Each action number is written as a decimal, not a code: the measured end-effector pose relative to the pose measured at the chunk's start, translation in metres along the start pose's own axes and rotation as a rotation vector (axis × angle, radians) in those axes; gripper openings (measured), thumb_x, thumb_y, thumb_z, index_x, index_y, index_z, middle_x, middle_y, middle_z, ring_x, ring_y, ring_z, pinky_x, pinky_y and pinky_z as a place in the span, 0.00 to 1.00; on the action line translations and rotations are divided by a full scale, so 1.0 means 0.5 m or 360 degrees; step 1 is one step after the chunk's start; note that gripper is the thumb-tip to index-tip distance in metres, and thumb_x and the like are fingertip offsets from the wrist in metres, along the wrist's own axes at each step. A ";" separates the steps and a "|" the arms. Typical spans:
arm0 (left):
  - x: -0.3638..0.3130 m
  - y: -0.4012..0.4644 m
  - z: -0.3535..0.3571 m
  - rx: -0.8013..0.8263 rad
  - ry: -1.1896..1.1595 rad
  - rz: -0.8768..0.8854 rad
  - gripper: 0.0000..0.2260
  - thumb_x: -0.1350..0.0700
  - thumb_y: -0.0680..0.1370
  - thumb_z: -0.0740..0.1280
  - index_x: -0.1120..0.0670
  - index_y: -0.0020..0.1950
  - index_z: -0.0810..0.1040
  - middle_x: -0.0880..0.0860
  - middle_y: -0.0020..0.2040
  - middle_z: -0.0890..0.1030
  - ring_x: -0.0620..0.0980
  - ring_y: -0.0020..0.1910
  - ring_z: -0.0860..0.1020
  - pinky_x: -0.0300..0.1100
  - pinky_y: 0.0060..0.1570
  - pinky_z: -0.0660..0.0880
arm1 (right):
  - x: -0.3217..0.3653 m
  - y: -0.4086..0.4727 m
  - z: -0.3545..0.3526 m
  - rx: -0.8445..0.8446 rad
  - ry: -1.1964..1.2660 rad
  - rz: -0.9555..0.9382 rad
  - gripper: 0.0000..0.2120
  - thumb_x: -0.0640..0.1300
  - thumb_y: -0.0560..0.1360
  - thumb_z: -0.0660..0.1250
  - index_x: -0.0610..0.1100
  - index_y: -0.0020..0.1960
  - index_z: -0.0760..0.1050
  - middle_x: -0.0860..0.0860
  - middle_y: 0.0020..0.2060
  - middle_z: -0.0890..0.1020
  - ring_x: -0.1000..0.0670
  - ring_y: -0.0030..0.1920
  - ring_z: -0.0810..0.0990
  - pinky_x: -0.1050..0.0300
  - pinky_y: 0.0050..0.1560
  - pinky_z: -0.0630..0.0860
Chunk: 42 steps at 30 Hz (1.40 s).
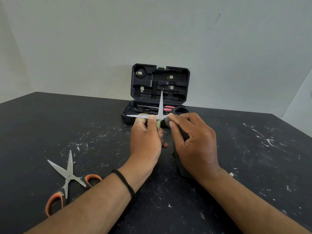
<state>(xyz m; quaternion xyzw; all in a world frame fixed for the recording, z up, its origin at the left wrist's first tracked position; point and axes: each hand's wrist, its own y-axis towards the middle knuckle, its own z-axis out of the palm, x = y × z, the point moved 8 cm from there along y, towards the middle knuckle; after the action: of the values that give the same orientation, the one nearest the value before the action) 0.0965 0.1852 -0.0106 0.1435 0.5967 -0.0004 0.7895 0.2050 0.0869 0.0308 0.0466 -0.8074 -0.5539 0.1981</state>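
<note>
My left hand (145,139) curls round the open scissors (160,107); my right hand (194,141) pinches a cloth (166,122) at their pivot.

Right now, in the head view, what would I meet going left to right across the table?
Orange scissors → left hand, gripping the held scissors → right hand, pinching a dark cloth. The case behind overlaps the hands, so it is left out.

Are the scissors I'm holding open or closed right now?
Open. The scissors show blades spread in a cross: one points up, one left, pinched by the left hand. The right hand holds a cloth at the pivot.
</note>
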 end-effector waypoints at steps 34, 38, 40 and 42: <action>0.004 0.003 0.000 0.0153 0.0208 0.0204 0.15 0.55 0.85 0.57 0.66 0.46 0.70 0.58 0.31 0.67 0.49 0.26 0.65 0.46 0.27 0.63 | 0.009 0.004 -0.001 0.0176 0.0014 0.0029 0.11 0.42 0.79 0.65 0.47 0.56 0.85 0.54 0.45 0.78 0.55 0.39 0.78 0.52 0.36 0.78; -0.003 -0.002 -0.001 0.0163 0.0155 0.0222 0.15 0.58 0.86 0.57 0.69 0.48 0.70 0.57 0.31 0.67 0.47 0.26 0.66 0.43 0.25 0.64 | 0.015 -0.004 0.023 0.0393 -0.0019 -0.0016 0.12 0.44 0.80 0.67 0.50 0.62 0.83 0.58 0.48 0.78 0.55 0.40 0.78 0.53 0.35 0.79; -0.001 0.004 -0.009 0.0131 0.0158 0.0216 0.15 0.58 0.85 0.58 0.70 0.49 0.72 0.56 0.30 0.68 0.46 0.26 0.66 0.42 0.25 0.65 | 0.016 -0.007 0.030 0.0437 -0.0015 -0.0009 0.12 0.45 0.79 0.67 0.51 0.60 0.84 0.58 0.46 0.78 0.55 0.38 0.77 0.53 0.34 0.78; 0.000 0.009 -0.013 0.0118 0.0134 0.0201 0.15 0.58 0.85 0.58 0.70 0.49 0.70 0.57 0.30 0.67 0.48 0.27 0.65 0.42 0.24 0.64 | 0.014 -0.011 0.035 0.0468 -0.0073 0.0002 0.11 0.46 0.78 0.66 0.51 0.55 0.86 0.58 0.42 0.77 0.54 0.36 0.77 0.53 0.32 0.78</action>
<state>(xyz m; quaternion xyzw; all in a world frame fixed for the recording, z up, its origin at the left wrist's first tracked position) 0.0909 0.1911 -0.0110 0.2099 0.6187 0.0333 0.7563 0.1911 0.0981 0.0225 0.0621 -0.8842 -0.4303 0.1710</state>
